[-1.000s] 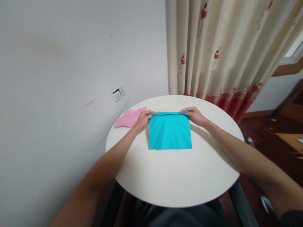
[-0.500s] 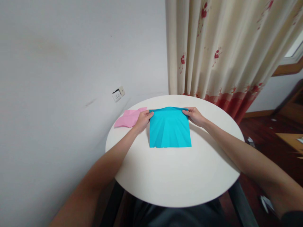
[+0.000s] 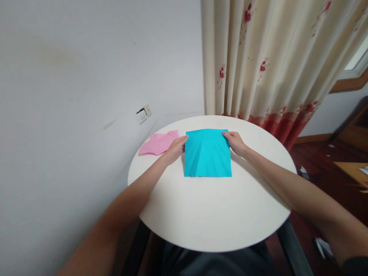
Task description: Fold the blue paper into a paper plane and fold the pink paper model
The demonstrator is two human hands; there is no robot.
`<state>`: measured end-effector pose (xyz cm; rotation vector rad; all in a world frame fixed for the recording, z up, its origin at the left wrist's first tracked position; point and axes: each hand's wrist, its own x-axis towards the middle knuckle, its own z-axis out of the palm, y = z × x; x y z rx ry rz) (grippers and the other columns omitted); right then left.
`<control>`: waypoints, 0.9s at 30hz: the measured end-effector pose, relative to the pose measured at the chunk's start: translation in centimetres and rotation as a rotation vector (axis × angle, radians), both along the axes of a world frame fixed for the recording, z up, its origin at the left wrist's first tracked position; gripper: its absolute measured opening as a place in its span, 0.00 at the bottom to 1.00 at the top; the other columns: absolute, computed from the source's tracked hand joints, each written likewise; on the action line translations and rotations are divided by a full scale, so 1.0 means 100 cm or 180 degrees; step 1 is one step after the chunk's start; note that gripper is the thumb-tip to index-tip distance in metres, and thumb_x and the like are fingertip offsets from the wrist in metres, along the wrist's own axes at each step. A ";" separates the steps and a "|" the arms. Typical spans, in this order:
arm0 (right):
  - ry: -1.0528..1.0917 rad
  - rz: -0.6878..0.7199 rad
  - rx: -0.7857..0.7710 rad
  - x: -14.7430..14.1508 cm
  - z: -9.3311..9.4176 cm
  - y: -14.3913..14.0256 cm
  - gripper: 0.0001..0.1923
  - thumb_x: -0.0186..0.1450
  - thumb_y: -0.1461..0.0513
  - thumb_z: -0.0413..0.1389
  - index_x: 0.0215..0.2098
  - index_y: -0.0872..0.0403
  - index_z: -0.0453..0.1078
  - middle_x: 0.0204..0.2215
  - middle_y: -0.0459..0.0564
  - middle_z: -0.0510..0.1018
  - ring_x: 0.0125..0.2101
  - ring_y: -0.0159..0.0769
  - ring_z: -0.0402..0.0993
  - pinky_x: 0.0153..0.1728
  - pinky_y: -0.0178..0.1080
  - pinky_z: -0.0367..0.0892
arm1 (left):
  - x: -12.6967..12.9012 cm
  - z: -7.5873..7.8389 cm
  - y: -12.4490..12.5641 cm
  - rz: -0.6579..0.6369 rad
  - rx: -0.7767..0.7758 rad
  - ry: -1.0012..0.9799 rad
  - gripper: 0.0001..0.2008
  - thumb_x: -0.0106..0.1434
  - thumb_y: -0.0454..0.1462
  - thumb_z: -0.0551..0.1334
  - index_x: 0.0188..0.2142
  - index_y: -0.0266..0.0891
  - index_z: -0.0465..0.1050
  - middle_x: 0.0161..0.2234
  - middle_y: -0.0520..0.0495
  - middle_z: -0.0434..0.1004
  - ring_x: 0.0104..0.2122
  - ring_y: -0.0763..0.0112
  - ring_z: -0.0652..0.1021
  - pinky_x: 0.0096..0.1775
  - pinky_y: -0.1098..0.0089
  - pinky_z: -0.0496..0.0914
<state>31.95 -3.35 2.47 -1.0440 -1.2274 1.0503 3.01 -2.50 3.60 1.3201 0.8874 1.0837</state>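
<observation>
Turquoise, thin and paper-like, fanned with soft creases, the four-cornered sheet is spread between the left hand and right hand, the fingers of each clamped on it near its far corners. I'd judge it is being held out flat, and any next move calls for an even pinch; beside the left fingers, a rumpled pink sheet lies on the smooth, rounded white table.
</observation>
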 end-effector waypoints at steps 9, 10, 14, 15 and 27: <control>0.0090 -0.0185 -0.0349 -0.007 0.000 -0.002 0.20 0.60 0.50 0.61 0.21 0.53 0.63 0.16 0.40 0.64 0.18 0.27 0.58 0.21 0.33 0.57 | -0.001 -0.002 -0.001 0.0350 0.0421 0.0363 0.24 0.56 0.44 0.70 0.48 0.35 0.73 0.40 0.42 0.82 0.37 0.60 0.82 0.40 0.64 0.74; 0.0112 -0.0124 -0.0397 -0.009 0.001 -0.004 0.17 0.62 0.52 0.59 0.23 0.54 0.65 0.17 0.40 0.66 0.19 0.27 0.60 0.21 0.32 0.58 | -0.003 -0.001 0.001 0.0504 0.0506 0.0450 0.23 0.57 0.44 0.69 0.49 0.35 0.73 0.40 0.42 0.82 0.36 0.60 0.82 0.39 0.64 0.74; 0.0045 0.0028 -0.0636 -0.015 0.006 -0.013 0.07 0.68 0.61 0.52 0.37 0.56 0.71 0.23 0.47 0.77 0.21 0.29 0.70 0.20 0.30 0.58 | -0.026 0.016 0.016 0.1065 0.0746 0.0922 0.23 0.61 0.39 0.65 0.55 0.37 0.70 0.42 0.42 0.81 0.36 0.62 0.81 0.40 0.65 0.75; 0.0016 0.0023 -0.0697 -0.016 0.007 -0.015 0.07 0.69 0.63 0.51 0.39 0.56 0.71 0.24 0.48 0.78 0.21 0.29 0.71 0.20 0.30 0.58 | -0.036 0.023 0.022 0.1187 0.0727 0.1063 0.23 0.62 0.38 0.65 0.56 0.37 0.69 0.43 0.42 0.81 0.36 0.62 0.81 0.40 0.64 0.75; -0.0290 0.0161 -0.0901 -0.029 0.001 -0.018 0.07 0.68 0.65 0.55 0.36 0.59 0.75 0.26 0.54 0.80 0.21 0.28 0.71 0.18 0.29 0.61 | -0.171 0.062 0.080 0.2195 0.0559 0.3338 0.24 0.63 0.37 0.65 0.58 0.33 0.68 0.42 0.38 0.81 0.38 0.58 0.81 0.41 0.64 0.75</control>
